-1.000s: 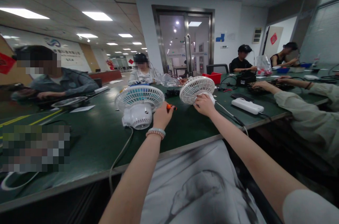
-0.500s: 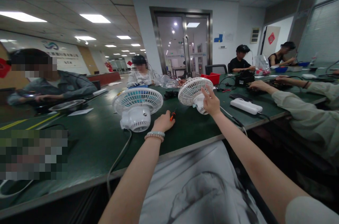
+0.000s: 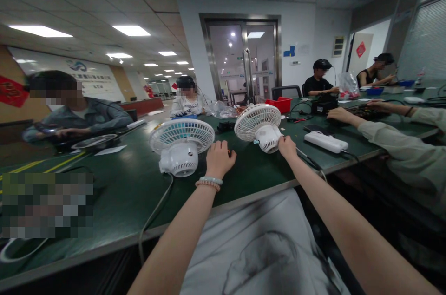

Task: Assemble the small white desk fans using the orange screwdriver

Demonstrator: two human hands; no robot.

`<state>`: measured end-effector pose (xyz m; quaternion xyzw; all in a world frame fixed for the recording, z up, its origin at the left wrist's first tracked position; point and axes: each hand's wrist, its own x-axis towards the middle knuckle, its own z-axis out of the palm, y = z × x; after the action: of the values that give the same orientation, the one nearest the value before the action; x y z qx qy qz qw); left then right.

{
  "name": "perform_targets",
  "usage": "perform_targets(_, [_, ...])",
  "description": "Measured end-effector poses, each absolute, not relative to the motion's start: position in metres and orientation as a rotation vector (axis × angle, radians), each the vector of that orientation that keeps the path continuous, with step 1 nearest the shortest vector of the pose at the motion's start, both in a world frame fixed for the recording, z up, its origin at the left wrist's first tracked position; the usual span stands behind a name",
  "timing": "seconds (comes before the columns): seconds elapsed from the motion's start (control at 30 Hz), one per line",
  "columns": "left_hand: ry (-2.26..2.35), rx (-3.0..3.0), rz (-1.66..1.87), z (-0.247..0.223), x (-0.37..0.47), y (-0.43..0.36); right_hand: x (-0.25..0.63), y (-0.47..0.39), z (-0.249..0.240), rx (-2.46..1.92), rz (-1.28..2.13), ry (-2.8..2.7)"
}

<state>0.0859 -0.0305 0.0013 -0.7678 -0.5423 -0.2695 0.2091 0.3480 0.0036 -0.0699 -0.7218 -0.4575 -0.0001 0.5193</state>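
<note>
Two white fans with round grilles lie on the green table. My left hand point(image 3: 219, 160), wearing two bracelets, is closed with its back to me, just right of the left fan point(image 3: 179, 160). A bit of an orange-and-black screwdriver point(image 3: 229, 152) shows among its fingers; the rest is hidden. My right hand point(image 3: 288, 147) is closed against the right side of the right fan's point(image 3: 268, 138) motor housing, its fingertips partly hidden. That fan's grille tilts up and to the left, and a small light-blue part sticks out from its housing.
A white power strip point(image 3: 325, 141) and a dark phone point(image 3: 318, 129) lie to the right. Behind the fans are a red bin point(image 3: 278, 104) and a clear plastic bag point(image 3: 221, 109). A co-worker's sleeved arms point(image 3: 390, 132) reach in from the right; other people sit around the table.
My right hand has come down from the right fan's grille to the side of its housing, fingers now closed. My left hand has turned over the screwdriver and covers most of it.
</note>
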Motion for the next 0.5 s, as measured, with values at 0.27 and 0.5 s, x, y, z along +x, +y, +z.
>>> perform_targets(0.27, [-1.992, -2.398, -1.303, -0.01, 0.158, 0.009, 0.35, 0.013, -0.068, -1.81, 0.14, -1.114])
perform_targets(0.5, [-2.282, -2.376, -1.514, -0.019, 0.214, 0.016, 0.357, 0.019, -0.067, -1.75, 0.044, -1.297])
